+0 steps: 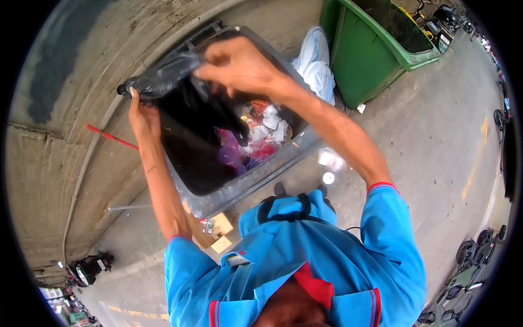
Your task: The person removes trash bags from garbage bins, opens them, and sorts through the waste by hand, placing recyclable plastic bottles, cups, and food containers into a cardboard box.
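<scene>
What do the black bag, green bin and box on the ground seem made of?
Bag: probably thin plastic film, slightly glossy, given its crinkles and highlights.
Green bin: likely moulded plastic, satiny, with smooth walls.
Box: apparently cardboard, matt brown with flaps.

an outdoor roadside rubbish point: a grey wheelie bin [251,180] holding litter [272,129] near the centre, a green wheelie bin [357,60] between one and two o'clock, paved ground [425,131] with a yellow line [476,158] at three, parked two-wheelers [466,253] at four.
</scene>
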`<action>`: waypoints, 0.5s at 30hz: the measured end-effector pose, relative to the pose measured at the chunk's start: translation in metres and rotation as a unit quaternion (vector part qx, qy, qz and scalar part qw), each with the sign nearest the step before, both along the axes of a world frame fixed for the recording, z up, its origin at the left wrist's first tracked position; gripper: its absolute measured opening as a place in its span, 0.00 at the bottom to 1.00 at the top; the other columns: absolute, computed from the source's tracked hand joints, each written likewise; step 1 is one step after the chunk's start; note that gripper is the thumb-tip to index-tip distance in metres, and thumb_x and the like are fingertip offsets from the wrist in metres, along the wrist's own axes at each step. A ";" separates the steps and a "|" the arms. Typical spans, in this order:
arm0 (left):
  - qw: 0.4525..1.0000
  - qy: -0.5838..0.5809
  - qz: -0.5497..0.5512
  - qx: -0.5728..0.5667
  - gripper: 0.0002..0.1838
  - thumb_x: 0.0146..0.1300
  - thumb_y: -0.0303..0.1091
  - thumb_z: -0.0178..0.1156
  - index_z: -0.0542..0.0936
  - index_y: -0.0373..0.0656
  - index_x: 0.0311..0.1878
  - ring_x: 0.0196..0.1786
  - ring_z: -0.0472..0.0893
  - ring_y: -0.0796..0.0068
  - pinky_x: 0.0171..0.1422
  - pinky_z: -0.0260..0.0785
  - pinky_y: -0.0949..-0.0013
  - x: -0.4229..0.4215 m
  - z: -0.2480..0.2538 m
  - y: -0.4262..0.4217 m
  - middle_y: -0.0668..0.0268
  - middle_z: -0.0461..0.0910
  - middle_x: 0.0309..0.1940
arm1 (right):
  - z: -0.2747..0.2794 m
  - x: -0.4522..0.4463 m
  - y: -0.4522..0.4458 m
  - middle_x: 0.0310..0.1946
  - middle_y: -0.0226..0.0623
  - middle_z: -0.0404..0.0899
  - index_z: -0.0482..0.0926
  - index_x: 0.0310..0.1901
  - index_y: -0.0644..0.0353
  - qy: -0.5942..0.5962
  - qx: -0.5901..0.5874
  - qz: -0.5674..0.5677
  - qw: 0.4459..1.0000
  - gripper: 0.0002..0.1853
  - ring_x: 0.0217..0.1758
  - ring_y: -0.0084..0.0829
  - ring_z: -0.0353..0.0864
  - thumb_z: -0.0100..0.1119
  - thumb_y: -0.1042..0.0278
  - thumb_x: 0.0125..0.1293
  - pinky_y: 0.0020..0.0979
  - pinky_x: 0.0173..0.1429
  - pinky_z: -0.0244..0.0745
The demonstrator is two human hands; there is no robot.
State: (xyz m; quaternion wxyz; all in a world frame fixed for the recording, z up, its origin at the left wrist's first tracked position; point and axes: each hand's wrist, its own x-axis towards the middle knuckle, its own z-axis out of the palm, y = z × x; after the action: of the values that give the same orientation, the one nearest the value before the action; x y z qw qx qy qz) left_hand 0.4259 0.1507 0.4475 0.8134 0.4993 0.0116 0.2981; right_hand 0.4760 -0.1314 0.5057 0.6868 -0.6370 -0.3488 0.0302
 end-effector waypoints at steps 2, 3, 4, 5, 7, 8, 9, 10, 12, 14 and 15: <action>0.999 -0.010 -0.032 -0.031 0.15 0.70 0.38 0.55 0.76 0.38 0.53 0.55 0.77 0.66 0.63 0.67 0.62 0.006 0.003 -0.001 0.63 0.80 0.52 | -0.007 0.001 -0.011 0.23 0.35 0.80 0.80 0.30 0.68 0.026 -0.100 0.096 0.990 0.14 0.23 0.22 0.83 0.66 0.63 0.61 0.23 0.21 0.74; 0.996 -0.024 -0.059 -0.066 0.14 0.70 0.37 0.56 0.76 0.39 0.52 0.54 0.78 0.66 0.63 0.67 0.61 0.008 0.008 0.000 0.63 0.80 0.51 | -0.004 -0.007 -0.021 0.25 0.36 0.81 0.80 0.35 0.68 0.034 -0.105 0.101 0.989 0.14 0.24 0.22 0.83 0.66 0.63 0.61 0.22 0.21 0.74; 0.996 -0.015 -0.041 -0.078 0.12 0.69 0.37 0.56 0.77 0.40 0.50 0.54 0.78 0.67 0.63 0.68 0.61 0.011 0.011 -0.006 0.63 0.80 0.48 | -0.002 -0.014 -0.029 0.28 0.38 0.83 0.81 0.39 0.68 0.040 -0.112 0.111 0.987 0.16 0.25 0.23 0.83 0.67 0.62 0.61 0.22 0.22 0.74; 0.996 -0.009 -0.022 -0.089 0.10 0.68 0.36 0.58 0.77 0.41 0.48 0.51 0.78 0.68 0.60 0.69 0.62 0.019 0.009 -0.002 0.64 0.80 0.45 | -0.025 -0.008 -0.024 0.34 0.40 0.84 0.78 0.47 0.69 0.071 -0.014 0.110 0.991 0.21 0.29 0.25 0.84 0.67 0.60 0.61 0.23 0.23 0.75; 0.985 0.034 0.070 -0.154 0.11 0.65 0.37 0.62 0.76 0.43 0.45 0.44 0.77 0.69 0.53 0.70 0.66 0.033 0.005 -0.004 0.65 0.79 0.40 | -0.045 0.000 -0.027 0.34 0.40 0.84 0.76 0.49 0.72 0.097 0.018 -0.065 0.993 0.22 0.32 0.24 0.83 0.67 0.62 0.61 0.25 0.28 0.77; 0.985 0.037 0.100 -0.132 0.12 0.64 0.42 0.63 0.77 0.45 0.43 0.41 0.78 0.68 0.47 0.70 0.64 0.041 0.001 -0.006 0.67 0.79 0.38 | -0.069 0.016 -0.025 0.32 0.39 0.83 0.76 0.48 0.72 0.009 0.016 -0.154 0.988 0.21 0.31 0.23 0.83 0.66 0.63 0.61 0.26 0.32 0.77; 0.979 0.093 0.152 -0.099 0.12 0.65 0.42 0.63 0.77 0.45 0.42 0.40 0.76 0.71 0.43 0.68 0.66 0.040 0.006 -0.021 0.68 0.79 0.39 | -0.070 0.007 -0.027 0.31 0.38 0.83 0.78 0.47 0.70 0.012 -0.003 -0.142 0.990 0.19 0.31 0.23 0.83 0.66 0.63 0.61 0.27 0.34 0.77; 0.954 0.155 0.255 -0.016 0.11 0.65 0.42 0.62 0.78 0.44 0.37 0.33 0.74 0.73 0.38 0.67 0.66 0.045 0.001 -0.030 0.70 0.79 0.32 | -0.071 -0.002 -0.029 0.30 0.37 0.84 0.79 0.45 0.68 0.009 -0.021 -0.134 0.991 0.17 0.30 0.24 0.82 0.65 0.63 0.61 0.27 0.35 0.77; 0.899 0.147 0.365 0.190 0.16 0.65 0.44 0.61 0.77 0.40 0.31 0.27 0.72 0.70 0.34 0.66 0.62 0.064 -0.035 -0.014 0.66 0.78 0.24 | -0.081 -0.019 -0.025 0.30 0.35 0.84 0.82 0.41 0.63 0.024 -0.102 0.003 0.994 0.13 0.30 0.24 0.83 0.64 0.62 0.60 0.27 0.36 0.77; 0.840 0.176 0.439 0.267 0.19 0.65 0.46 0.61 0.76 0.38 0.30 0.27 0.74 0.63 0.34 0.66 0.57 0.065 -0.041 -0.028 0.61 0.78 0.22 | -0.097 -0.035 -0.006 0.33 0.40 0.83 0.83 0.42 0.61 -0.136 -0.096 0.023 0.986 0.13 0.34 0.33 0.84 0.62 0.62 0.60 0.32 0.41 0.79; 0.766 0.206 0.504 0.342 0.22 0.65 0.48 0.60 0.76 0.36 0.28 0.26 0.76 0.56 0.35 0.66 0.53 0.065 -0.044 -0.037 0.55 0.77 0.20 | -0.102 -0.041 0.004 0.38 0.44 0.82 0.82 0.45 0.61 -0.151 -0.128 0.039 0.979 0.14 0.37 0.38 0.84 0.60 0.64 0.61 0.36 0.43 0.78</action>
State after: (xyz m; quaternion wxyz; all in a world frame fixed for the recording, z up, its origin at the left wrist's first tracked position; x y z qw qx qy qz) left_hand 0.4907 0.1135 0.4038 0.2992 0.7162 0.3261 0.5397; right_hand 0.4346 -0.1275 0.4034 0.5372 -0.7028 -0.4663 0.0044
